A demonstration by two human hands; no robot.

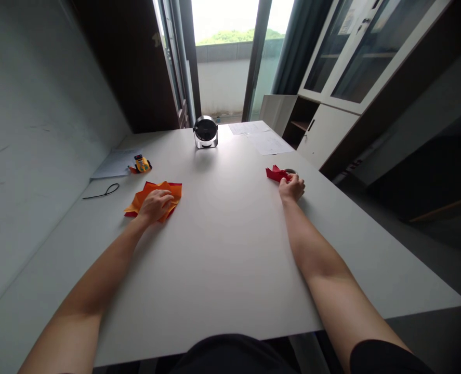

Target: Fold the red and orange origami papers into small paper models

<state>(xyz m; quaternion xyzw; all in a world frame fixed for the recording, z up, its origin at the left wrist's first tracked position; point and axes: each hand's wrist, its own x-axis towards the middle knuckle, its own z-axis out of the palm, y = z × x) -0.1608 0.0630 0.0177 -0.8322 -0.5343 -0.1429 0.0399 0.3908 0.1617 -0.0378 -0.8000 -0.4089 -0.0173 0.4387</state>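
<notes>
"Looking at the orange sheet [140,198], how do you think it handles?"

"Light and limp, I'd say. It could be thin paper or cloth; I can't tell which. It lies on the left of the worktop [222,249], layered with a red sheet [176,187] that peeks out at its edges."

"And the hands?"

"Well apart. The left hand [155,205] rests on the orange sheet with its fingers bent; whether they pinch it, I can't tell. Over on the right, the right hand [293,188] has its fingers closed on one end of the red piece [275,173], just beside a round thing [290,171] that it partly hides."

"Does the red piece seem any stiffer?"

"A little, perhaps. It looks bunched or folded, with pointed ends sticking out, so it probably keeps its shape better. Very light, though."

"Where's the best hold?"

"On the orange sheet, a free corner between finger and thumb. If it's paper, a hard tug could tear it and a squeeze would crease it. On the red piece, the thicker, bunched part; the tips look easy to bend."
</notes>
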